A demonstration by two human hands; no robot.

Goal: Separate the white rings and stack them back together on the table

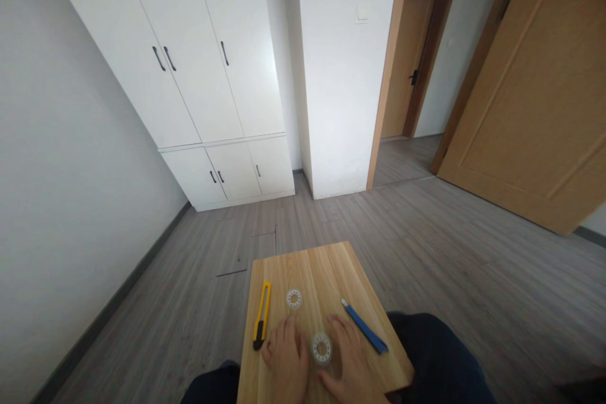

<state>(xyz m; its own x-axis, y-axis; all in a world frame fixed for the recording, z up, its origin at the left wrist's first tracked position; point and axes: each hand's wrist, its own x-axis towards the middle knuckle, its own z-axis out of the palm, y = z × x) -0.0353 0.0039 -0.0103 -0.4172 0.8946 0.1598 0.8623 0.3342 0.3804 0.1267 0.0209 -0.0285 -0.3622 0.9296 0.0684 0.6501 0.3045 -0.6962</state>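
My left hand (286,353) rests on the small wooden board (317,271), palm down and fingers stretched forward. My right hand (349,353) lies to the right with its fingers spread and thumb out. Between the two hands sits a roll of clear tape (314,348) with a white, holed core; it is close to the right hand, and I cannot tell if they touch. A second such tape roll (289,298) lies just beyond the left fingertips. Left of my left hand is a yellow utility knife (263,315) with a black end. A slim blue tool (364,326) with a short pale tip lies right of my right hand.
The board stands between my dark-clothed knees (440,353). Grey plank floor (199,278) surrounds it. White cupboards (231,101) line the far wall, and a wooden door (530,95) stands open at the right.
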